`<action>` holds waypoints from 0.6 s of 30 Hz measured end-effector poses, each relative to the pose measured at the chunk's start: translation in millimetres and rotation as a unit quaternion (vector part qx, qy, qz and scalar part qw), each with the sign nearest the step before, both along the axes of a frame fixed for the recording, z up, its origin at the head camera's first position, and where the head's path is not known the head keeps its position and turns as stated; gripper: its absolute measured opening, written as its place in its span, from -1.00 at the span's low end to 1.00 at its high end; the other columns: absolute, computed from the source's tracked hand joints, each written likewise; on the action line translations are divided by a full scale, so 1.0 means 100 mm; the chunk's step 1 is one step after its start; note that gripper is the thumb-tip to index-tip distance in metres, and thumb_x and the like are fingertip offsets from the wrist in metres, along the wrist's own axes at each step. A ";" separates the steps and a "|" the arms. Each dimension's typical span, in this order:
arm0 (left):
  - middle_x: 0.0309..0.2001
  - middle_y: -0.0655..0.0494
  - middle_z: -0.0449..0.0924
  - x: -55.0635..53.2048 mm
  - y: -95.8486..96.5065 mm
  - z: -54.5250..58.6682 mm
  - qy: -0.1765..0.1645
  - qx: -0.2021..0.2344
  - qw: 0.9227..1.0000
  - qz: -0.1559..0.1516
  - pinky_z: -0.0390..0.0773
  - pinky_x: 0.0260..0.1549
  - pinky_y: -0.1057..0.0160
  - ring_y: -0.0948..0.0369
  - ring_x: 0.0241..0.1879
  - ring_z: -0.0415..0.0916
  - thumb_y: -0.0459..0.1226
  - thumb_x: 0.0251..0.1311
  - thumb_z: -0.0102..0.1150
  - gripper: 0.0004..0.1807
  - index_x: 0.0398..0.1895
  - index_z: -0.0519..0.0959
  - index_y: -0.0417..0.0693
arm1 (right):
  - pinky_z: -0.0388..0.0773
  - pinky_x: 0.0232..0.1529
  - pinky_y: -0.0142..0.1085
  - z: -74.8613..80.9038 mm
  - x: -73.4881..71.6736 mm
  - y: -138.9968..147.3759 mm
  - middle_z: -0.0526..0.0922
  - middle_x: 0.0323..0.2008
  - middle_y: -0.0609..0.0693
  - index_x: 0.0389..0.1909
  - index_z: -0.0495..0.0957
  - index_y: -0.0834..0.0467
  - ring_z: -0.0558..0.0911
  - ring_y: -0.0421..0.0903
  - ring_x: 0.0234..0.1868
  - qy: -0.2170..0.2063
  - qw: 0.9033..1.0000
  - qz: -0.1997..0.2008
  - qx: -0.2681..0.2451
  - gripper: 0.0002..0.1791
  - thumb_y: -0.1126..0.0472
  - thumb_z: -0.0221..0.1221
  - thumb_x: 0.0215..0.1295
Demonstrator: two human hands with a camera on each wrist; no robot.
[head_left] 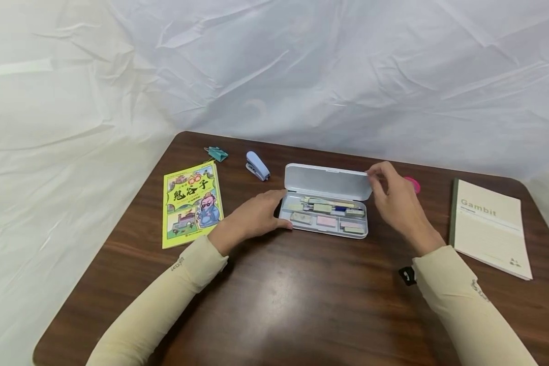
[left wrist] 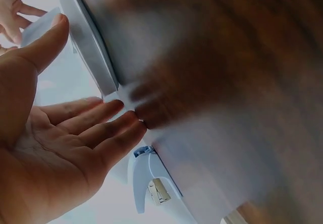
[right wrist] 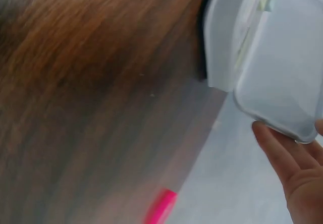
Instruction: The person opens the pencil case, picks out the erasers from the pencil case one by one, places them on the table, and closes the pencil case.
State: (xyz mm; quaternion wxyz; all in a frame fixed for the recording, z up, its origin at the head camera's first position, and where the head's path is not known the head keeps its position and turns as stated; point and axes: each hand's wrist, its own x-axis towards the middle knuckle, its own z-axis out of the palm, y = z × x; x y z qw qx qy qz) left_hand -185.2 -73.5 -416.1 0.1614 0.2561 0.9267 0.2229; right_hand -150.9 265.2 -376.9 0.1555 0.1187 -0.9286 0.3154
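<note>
A white pencil case (head_left: 321,233) lies on the table with its lid (head_left: 325,183) raised. Pens (head_left: 331,203) fill the back compartment, and small erasers (head_left: 326,221) sit in the front ones. My left hand (head_left: 258,216) is at the case's left end, thumb by the front corner; in the left wrist view its fingers (left wrist: 96,128) stretch out fairly straight. At the other end, my right hand (head_left: 395,201) pinches the lid's upper right corner between thumb and fingers. The right wrist view shows its fingertips (right wrist: 270,141) against the lid's edge.
To the left lie a yellow comic-style book (head_left: 192,208), a teal clip-like item (head_left: 217,154) and a light blue stapler (head_left: 257,166). A pink object (head_left: 413,185) is partly hidden behind my right hand. A cream notebook (head_left: 491,229) lies far right. White sheeting hangs behind the table (head_left: 274,315).
</note>
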 end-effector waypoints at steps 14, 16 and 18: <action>0.69 -0.06 0.49 -0.11 -0.03 -0.24 0.006 -0.015 1.000 -0.005 0.56 0.59 -0.08 0.03 0.63 0.51 0.18 0.44 0.56 0.08 0.83 0.30 -0.08 | 0.85 -0.15 -0.29 -0.21 -0.18 0.05 0.60 0.54 0.43 0.66 0.52 0.21 0.90 0.36 -0.01 -0.082 0.995 -0.060 -0.016 -0.44 0.32 0.25 0.73; 0.69 -0.07 0.49 -0.13 -0.02 -0.27 0.010 -0.020 1.000 -0.004 0.56 0.58 -0.08 0.02 0.63 0.51 0.20 0.45 0.55 0.08 0.83 0.29 -0.08 | 0.83 0.24 0.07 -0.24 -0.20 0.06 0.49 0.63 0.43 0.73 0.41 0.21 0.82 0.40 0.27 -0.106 0.993 -0.053 0.005 -0.33 0.32 0.29 0.70; 0.70 -0.08 0.48 -0.12 -0.02 -0.25 0.011 -0.022 1.000 -0.003 0.58 0.57 -0.08 0.01 0.63 0.52 0.19 0.45 0.54 0.09 0.83 0.28 -0.09 | 0.56 0.51 0.34 -0.26 -0.22 0.06 0.43 0.68 0.42 0.77 0.34 0.21 0.63 0.45 0.54 -0.121 0.991 -0.046 0.018 -0.25 0.31 0.32 0.67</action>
